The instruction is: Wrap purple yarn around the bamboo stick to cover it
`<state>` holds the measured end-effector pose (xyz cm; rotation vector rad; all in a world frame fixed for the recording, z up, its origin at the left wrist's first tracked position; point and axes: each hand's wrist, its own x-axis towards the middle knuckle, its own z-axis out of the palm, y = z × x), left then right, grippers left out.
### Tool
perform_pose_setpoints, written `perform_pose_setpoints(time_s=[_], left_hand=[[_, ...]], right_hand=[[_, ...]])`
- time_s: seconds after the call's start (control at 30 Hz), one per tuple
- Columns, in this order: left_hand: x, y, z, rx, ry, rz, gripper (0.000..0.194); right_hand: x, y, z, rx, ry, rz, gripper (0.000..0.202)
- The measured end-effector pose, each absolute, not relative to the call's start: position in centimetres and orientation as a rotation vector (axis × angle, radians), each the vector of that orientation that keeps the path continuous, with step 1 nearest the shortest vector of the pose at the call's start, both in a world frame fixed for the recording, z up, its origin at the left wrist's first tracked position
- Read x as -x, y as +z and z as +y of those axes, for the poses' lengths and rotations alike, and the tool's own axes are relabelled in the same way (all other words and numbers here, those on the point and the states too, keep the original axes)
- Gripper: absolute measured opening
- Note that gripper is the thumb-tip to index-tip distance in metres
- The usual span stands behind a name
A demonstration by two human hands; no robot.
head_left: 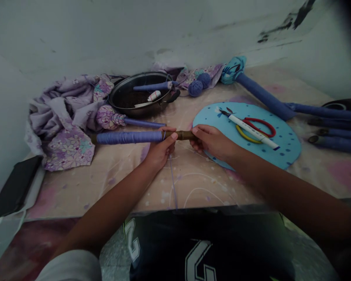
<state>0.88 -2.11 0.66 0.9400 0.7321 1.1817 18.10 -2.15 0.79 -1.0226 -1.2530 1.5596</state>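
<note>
A brown bamboo stick point(183, 135) lies level above the table, its left part wrapped in blue-purple yarn point(128, 137). My left hand point(161, 147) is closed around it at the right end of the wrapping, thumb on top. My right hand point(209, 141) pinches the bare right end. A loose yarn strand point(173, 181) hangs from the stick at my left hand and runs down over the table's front edge.
Behind the stick stands a black pan point(125, 113) holding a wrapped stick. Floral cloth point(73, 144) and a dark phone-like object point(16, 187) are left. Yarn balls point(195, 88) lie behind. A blue oval board point(283, 150) bears a marker point(251, 130) and scissors point(265, 124); wrapped sticks point(266, 95) lie right.
</note>
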Motion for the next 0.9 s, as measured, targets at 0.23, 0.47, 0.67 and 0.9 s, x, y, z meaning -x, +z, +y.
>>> perform_pose_setpoints(time_s=[0.23,0.47,0.67,0.9], left_hand=[[-0.82,0.62,-2.05,-0.946,1.15,0.709,0.032],[-0.91,0.34,-2.03,-0.971,1.137,0.725,0.035],[-1.04,0.38,-2.17,-0.972,1.157,0.71,0.034],[-0.83,0.29,-2.04,-1.014,1.127,0.689,0.034]], right_hand=[[-17.73,1.03,-2.64,0.933,1.376,-1.312,0.03],[-17.77,1.06,-2.52,0.958,1.324,-1.35,0.021],[-17.99,1.56,-2.82,0.874,1.318,-1.374,0.025],[-18.2,1.25,-2.41,1.024,1.429,-1.311,0.025]])
